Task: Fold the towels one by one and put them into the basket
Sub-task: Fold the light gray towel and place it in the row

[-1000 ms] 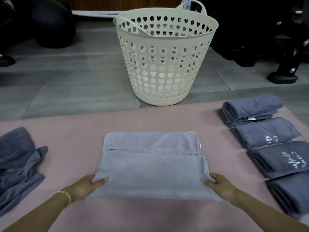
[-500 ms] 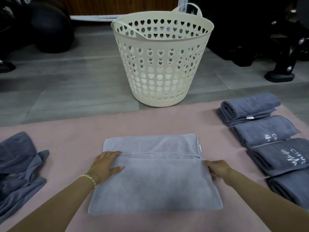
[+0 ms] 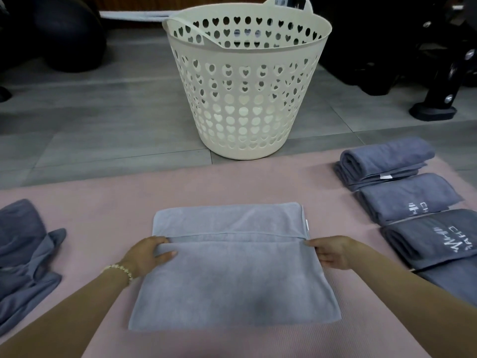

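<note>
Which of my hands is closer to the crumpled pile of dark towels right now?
Left. Your left hand pinches the light towel at its left edge, the side facing the crumpled pile; your right hand grips the opposite edge, the towel's full width farther away.

The basket [image 3: 247,104] at upper centre is cream, pierced all over with heart-shaped holes. The towel [image 3: 232,280] at centre is pale grey-blue on a dusty pink mat [image 3: 103,208]. The folded towels [image 3: 402,197] at right are darker slate-blue, two with white lettering. The crumpled towel [image 3: 23,249] at left is slate-blue. The floor [image 3: 90,120] is streaked grey, and the bracelet [image 3: 121,270] is gold.
</note>
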